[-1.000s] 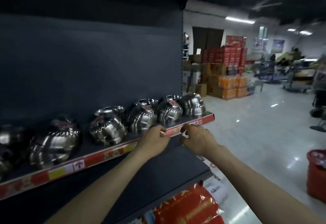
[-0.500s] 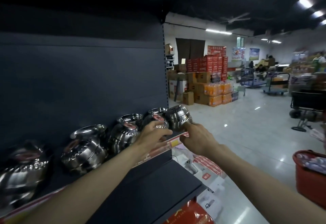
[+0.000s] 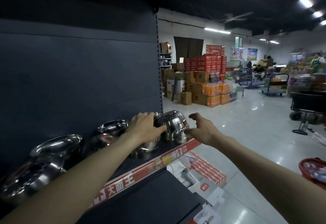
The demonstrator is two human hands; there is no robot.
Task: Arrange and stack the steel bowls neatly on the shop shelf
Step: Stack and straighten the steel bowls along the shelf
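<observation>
A row of shiny steel bowl stacks stands on a dark shop shelf with a red price strip. The end stack, at the shelf's right end, leans on its side. My left hand lies over the neighbouring stack and touches the left side of the end stack. My right hand hovers just right of the end stack, fingers spread, holding nothing. More bowl stacks sit further left, partly behind my left forearm.
A lower dark shelf juts out below. Red boxes lie under the shelf end. A red basket stands on the glossy floor at right. Stacked cartons, trolleys and a black cart fill the back.
Both hands rose from the shelf's red front edge to the end bowl stack. My view shifted right along the shelf and closer to its end.
</observation>
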